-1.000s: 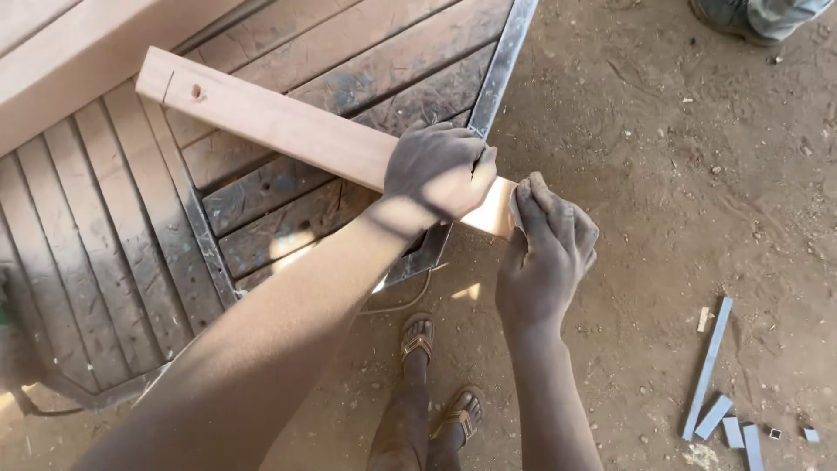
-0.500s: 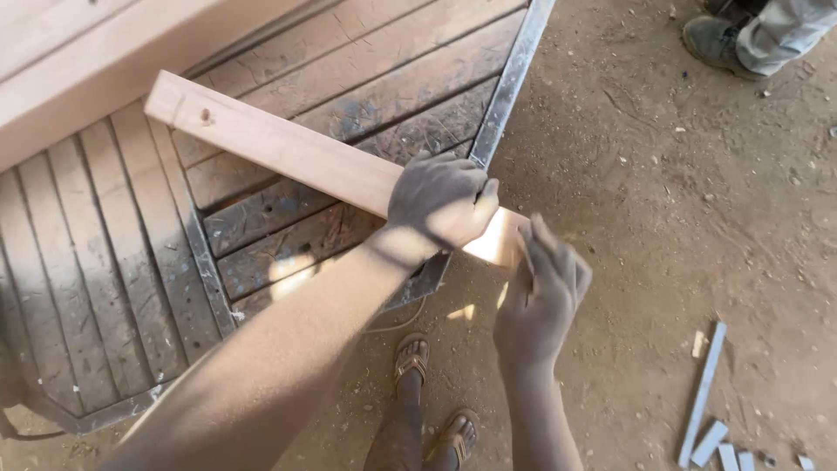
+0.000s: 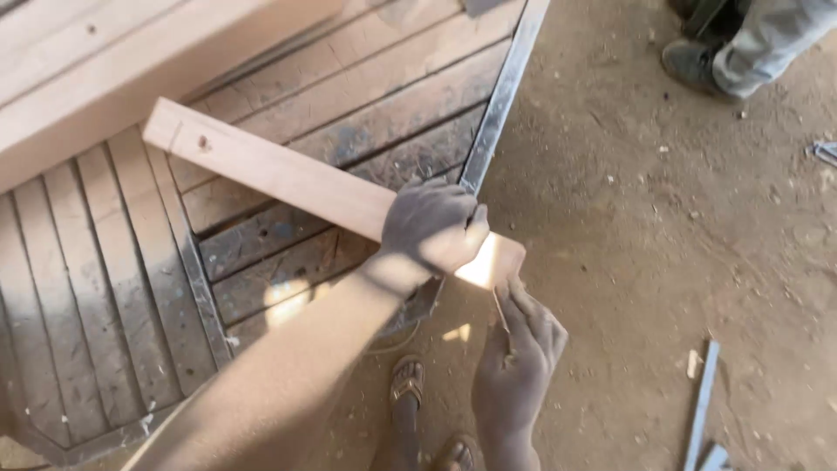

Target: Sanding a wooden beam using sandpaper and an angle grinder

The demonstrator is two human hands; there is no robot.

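A long pale wooden plank [image 3: 270, 170] lies slanted across a dark slatted wooden panel [image 3: 349, 96], its right end sticking out past the panel's metal edge. My left hand [image 3: 432, 227] is clamped over the plank close to that end. My right hand [image 3: 519, 366] is just below the plank's end, fingers pinched on a thin pencil-like stick [image 3: 500, 312] whose tip points up at the plank's underside. Sunlight falls on the plank's end between the two hands.
A metal frame strip [image 3: 501, 96] borders the panel. A thick pale beam [image 3: 105, 78] lies at top left. Dirt floor on the right, with another person's shoe and trouser leg [image 3: 724, 52] at top right, grey metal offcuts [image 3: 702, 406] at bottom right, and my sandalled foot [image 3: 405, 384] below.
My right hand has dropped from beside the plank's end to just beneath it. My left hand keeps its grip on the plank. The view has shifted slightly.
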